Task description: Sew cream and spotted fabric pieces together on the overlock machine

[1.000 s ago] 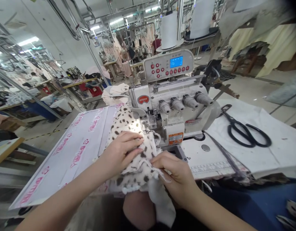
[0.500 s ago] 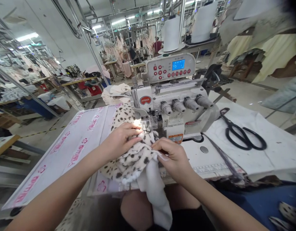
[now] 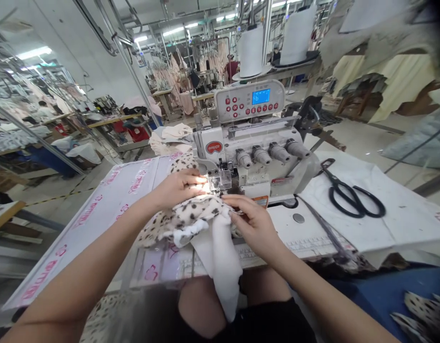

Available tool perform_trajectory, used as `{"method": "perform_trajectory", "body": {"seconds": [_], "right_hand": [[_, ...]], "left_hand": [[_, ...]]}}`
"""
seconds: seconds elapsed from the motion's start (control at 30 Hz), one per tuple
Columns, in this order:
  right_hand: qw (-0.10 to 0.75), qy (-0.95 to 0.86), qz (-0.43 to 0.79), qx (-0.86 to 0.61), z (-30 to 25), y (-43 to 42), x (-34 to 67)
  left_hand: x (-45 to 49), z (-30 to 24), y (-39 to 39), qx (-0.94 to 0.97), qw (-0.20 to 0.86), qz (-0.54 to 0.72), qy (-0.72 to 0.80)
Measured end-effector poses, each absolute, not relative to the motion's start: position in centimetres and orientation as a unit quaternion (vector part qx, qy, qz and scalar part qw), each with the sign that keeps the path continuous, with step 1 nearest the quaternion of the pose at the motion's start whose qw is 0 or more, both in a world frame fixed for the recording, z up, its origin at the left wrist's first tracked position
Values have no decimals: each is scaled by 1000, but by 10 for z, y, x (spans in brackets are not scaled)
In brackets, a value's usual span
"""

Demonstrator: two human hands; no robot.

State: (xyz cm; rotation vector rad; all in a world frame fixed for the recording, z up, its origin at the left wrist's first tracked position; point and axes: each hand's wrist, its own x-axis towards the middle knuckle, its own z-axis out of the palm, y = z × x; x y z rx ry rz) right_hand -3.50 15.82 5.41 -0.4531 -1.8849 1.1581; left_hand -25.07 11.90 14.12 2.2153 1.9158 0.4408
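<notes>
On the white table (image 3: 282, 224) of a workshop, spotted fabric (image 3: 191, 214) lies at centre frame. The left hand (image 3: 173, 189) rests on it, its grip's closure unclear; the right hand (image 3: 255, 226) pinches its edge in a narrow grip, below the sewing machine (image 3: 273, 174), with black scissors (image 3: 336, 179) at right.

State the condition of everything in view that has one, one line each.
Left hand: resting on the spotted fabric.
Right hand: pinching the fabric's edge.
Spotted fabric: bunched up beside the needle area.
White fabric piece: hanging over the table edge.
Sewing machine display: lit blue.
Scissors: lying on white cloth.
Thread cones: upright.
</notes>
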Motion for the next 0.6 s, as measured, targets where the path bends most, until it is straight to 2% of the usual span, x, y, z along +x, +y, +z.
{"method": "perform_trajectory", "body": {"seconds": [0.07, 0.13, 0.2, 0.3, 0.37, 0.5, 0.6], "right_hand": [[439, -702, 517, -218, 43, 150, -31], [418, -642, 600, -228, 32, 143, -29], [357, -608, 679, -203, 25, 138, -29], [252, -585, 753, -164, 25, 134, -29], [224, -577, 769, -158, 29, 133, -30], [255, -564, 770, -154, 38, 125, -33], [239, -511, 813, -147, 41, 113, -42]], "left_hand": [[-244, 147, 105, 730, 84, 172, 656], [-226, 146, 80, 717, 13, 214, 663], [-204, 138, 51, 720, -70, 221, 654], [-185, 119, 20, 719, -137, 179, 657], [-185, 112, 13, 713, -134, 177, 665], [-191, 126, 17, 729, -69, 197, 652], [-180, 140, 22, 753, -89, 189, 624]]}}
